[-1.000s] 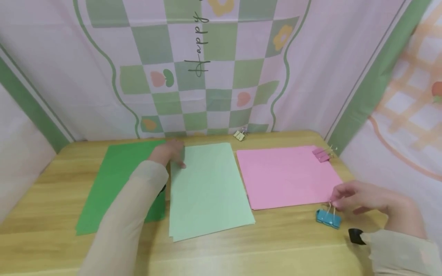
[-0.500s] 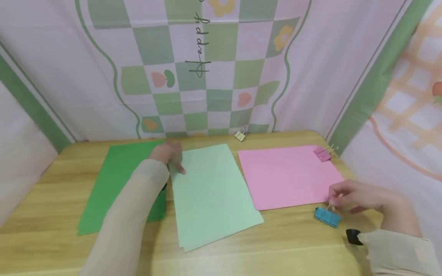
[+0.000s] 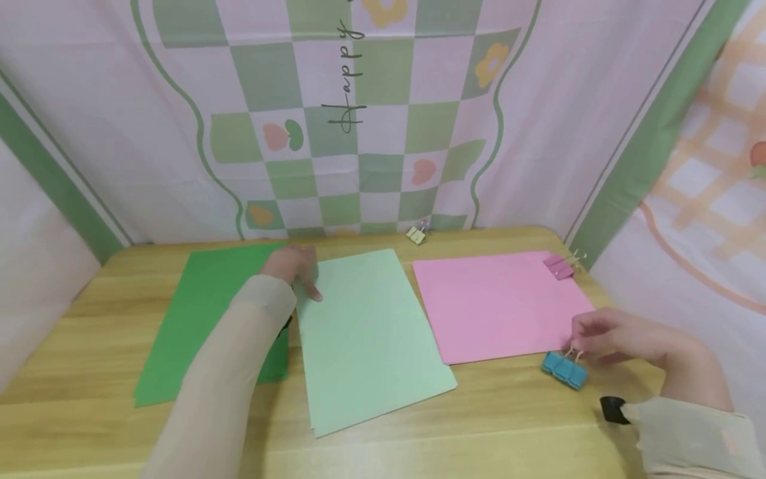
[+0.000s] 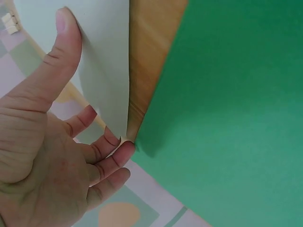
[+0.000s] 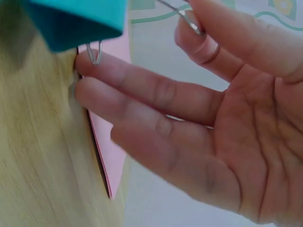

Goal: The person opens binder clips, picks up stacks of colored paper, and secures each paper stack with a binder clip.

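Observation:
At the far left corner of the light green paper (image 3: 371,339), my left hand (image 3: 293,266) pinches the sheets. In the left wrist view, its thumb (image 4: 66,52) lies on top of the paper and the fingertips go partly under the edge. My right hand (image 3: 634,339) holds a blue binder clip (image 3: 564,370) by a wire handle, beside the near right corner of the pink paper (image 3: 503,306). In the right wrist view the clip (image 5: 80,21) hangs at the top left, partly cut off, while the other fingers extend below it.
Dark green paper (image 3: 203,313) lies left, partly covered by the left forearm. A pink binder clip (image 3: 559,267) sits at the pink paper's far right corner. A pale yellow binder clip (image 3: 416,234) stands at the table's back edge, before a patterned cloth (image 3: 383,133).
The light green paper has turned slightly, its near end shifting right and toward me. Its near corner sheets look more even than half a second ago. The blue clip has tilted slightly.

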A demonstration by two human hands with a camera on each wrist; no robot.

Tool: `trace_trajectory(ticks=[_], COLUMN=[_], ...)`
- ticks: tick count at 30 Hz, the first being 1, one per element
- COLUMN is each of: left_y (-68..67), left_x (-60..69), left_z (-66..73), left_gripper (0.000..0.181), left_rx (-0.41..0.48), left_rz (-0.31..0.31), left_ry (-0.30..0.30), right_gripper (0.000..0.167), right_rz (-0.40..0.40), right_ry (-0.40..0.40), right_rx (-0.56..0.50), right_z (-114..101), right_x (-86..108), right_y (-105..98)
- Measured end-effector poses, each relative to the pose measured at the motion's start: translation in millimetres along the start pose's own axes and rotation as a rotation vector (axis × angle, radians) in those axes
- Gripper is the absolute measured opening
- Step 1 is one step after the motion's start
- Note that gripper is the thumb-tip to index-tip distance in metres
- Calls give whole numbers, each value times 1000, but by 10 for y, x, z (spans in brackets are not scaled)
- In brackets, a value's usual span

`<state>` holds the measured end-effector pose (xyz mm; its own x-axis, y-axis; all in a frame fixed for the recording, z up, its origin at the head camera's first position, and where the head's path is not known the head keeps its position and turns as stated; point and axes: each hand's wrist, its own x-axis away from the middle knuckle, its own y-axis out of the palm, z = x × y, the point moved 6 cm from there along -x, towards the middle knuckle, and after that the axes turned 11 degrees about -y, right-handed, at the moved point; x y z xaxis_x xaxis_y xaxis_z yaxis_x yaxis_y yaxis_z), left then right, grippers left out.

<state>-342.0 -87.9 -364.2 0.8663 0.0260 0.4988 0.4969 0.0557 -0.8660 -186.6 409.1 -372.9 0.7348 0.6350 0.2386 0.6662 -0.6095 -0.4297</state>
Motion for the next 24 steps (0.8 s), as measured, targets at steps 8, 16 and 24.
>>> trace_trajectory(ticks=[8, 16, 24], left_y=[-17, -26, 53], left_x=[-2, -17, -92], left_z=[-8, 66, -11], left_gripper=[128, 110, 96], left_rx=[54, -43, 99], left_rz=[-29, 46, 28], left_ry=[1, 117, 193], right_gripper=[19, 17, 6], right_rz=[61, 116, 407], right_ry=[-71, -160, -152], right_rx=[3, 22, 316], right_z=[-28, -100, -214], right_x=[6, 14, 21], right_y=[-88, -105, -196])
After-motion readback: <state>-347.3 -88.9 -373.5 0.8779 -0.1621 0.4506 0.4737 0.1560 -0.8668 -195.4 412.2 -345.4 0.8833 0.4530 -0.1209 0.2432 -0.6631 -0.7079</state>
